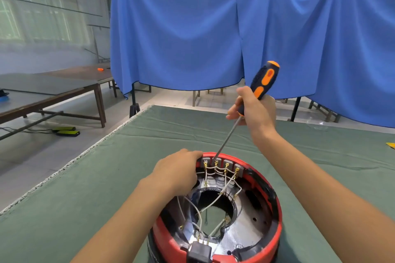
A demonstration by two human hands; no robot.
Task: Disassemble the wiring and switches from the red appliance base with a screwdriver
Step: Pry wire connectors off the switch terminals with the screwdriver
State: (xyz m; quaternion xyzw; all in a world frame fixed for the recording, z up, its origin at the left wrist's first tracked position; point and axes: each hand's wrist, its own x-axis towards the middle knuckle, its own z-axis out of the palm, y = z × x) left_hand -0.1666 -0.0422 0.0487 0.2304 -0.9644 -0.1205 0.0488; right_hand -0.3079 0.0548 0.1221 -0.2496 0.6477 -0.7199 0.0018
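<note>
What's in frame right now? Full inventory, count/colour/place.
Red appliance base: 1, red rim with black and silver inside, near centre on the green cloth.
Switches: 4, grey with brass terminals, in a row at the base's far rim.
Wiring: several white leads, count unclear, running across the inside of the base.
Black plug block: 1, at the base's near rim.
Screwdriver: 1, black and orange handle, steel shaft, tip down at the switches.
Green cloth: 1, covering the worktable.
Blue curtain: hung behind the table.
Wooden tables: at least 2, far left.
Left hand: gripping the base's far-left rim.
Right hand: holding the screwdriver.
</note>
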